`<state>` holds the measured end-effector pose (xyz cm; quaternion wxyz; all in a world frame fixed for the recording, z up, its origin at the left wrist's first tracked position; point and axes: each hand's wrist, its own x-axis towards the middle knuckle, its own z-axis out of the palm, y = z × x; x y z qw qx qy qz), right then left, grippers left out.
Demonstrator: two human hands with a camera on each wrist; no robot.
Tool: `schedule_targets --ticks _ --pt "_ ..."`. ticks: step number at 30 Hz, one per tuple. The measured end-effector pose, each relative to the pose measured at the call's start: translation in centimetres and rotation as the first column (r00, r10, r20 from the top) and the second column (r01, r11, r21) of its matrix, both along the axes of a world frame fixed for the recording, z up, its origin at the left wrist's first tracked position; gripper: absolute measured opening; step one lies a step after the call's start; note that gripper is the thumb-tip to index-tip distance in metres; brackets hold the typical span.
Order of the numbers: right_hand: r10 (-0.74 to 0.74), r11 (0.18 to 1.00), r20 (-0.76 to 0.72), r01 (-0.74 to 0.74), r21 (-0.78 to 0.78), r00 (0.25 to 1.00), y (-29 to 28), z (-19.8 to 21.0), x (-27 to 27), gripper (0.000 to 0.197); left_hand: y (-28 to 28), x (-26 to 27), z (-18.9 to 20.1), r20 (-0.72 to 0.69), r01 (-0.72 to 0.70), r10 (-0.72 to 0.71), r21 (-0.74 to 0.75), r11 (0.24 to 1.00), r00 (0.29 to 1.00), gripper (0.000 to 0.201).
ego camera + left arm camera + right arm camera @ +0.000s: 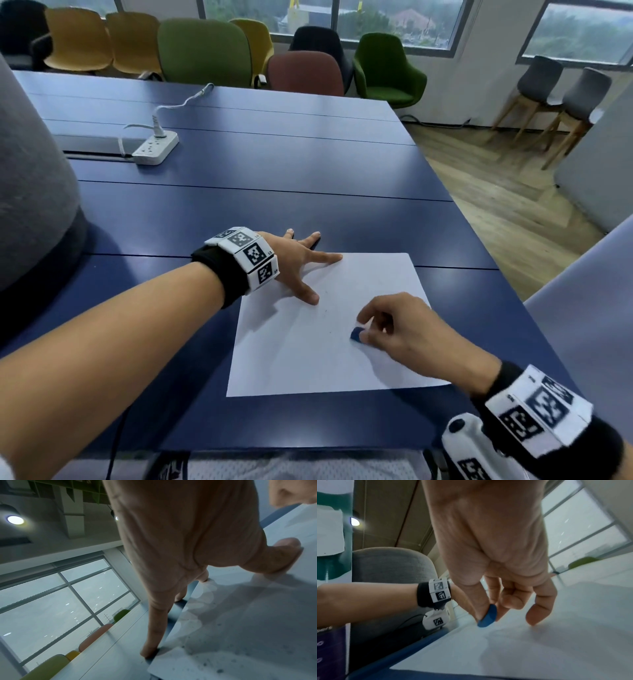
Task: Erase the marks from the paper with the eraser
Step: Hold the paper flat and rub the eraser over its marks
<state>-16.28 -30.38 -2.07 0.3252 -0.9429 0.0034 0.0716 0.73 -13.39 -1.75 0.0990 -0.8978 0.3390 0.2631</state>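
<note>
A white sheet of paper lies on the blue table in front of me. My left hand presses its far left corner with spread, straight fingers; the thumb and index finger lie on the sheet. My right hand pinches a small blue eraser between thumb and fingers, its lower end on the paper. The right wrist view shows the eraser touching the sheet. Faint grey specks dot the paper in the left wrist view, where my left hand fills the middle.
A white power strip with a plugged cable sits far left on the table. A grey upholstered chair back stands at the left. Coloured chairs line the far edge. The table's right edge drops to a wooden floor.
</note>
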Motion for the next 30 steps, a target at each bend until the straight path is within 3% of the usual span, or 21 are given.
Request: schedule_targets --ticks 3,8,12,18,20,26,30 --pt "-0.114 0.993 0.164 0.116 -0.006 0.98 -0.7 -1.2 -2.7 0.011 -0.1 -0.2 0.0 0.011 0.004 -0.004 0.0 1.0 1.0 0.095" --pt "-0.139 0.99 0.279 0.124 0.069 0.95 0.6 -4.7 -6.1 0.021 0.0 -0.1 -0.1 0.026 0.025 -0.025 0.02 1.0 0.999 0.093" --pt "-0.2 0.974 0.336 0.15 0.17 0.92 0.7 -6.0 -6.2 0.027 0.6 0.1 -0.7 0.024 0.032 -0.032 0.01 0.999 0.999 0.083" --pt "-0.192 0.974 0.332 0.139 0.178 0.924 0.3 -6.0 -6.3 0.023 3.4 0.2 0.1 0.08 0.052 -0.057 0.064 0.997 0.995 0.061" --pt "-0.199 0.97 0.312 0.142 0.197 0.929 0.2 -5.9 -6.2 0.026 3.2 -1.2 0.4 0.127 0.083 -0.091 0.065 0.994 0.988 0.065" --pt "-0.233 0.962 0.271 0.181 0.205 0.934 0.0 -6.0 -6.3 0.029 -0.7 -11.4 -1.5 0.129 0.395 -0.384 -0.075 0.916 0.914 0.085" --pt "-0.231 0.961 0.247 0.181 0.209 0.941 0.2 -5.6 -6.2 0.033 -0.4 -14.7 -3.4 0.064 0.371 -0.366 -0.112 0.922 0.929 0.094"
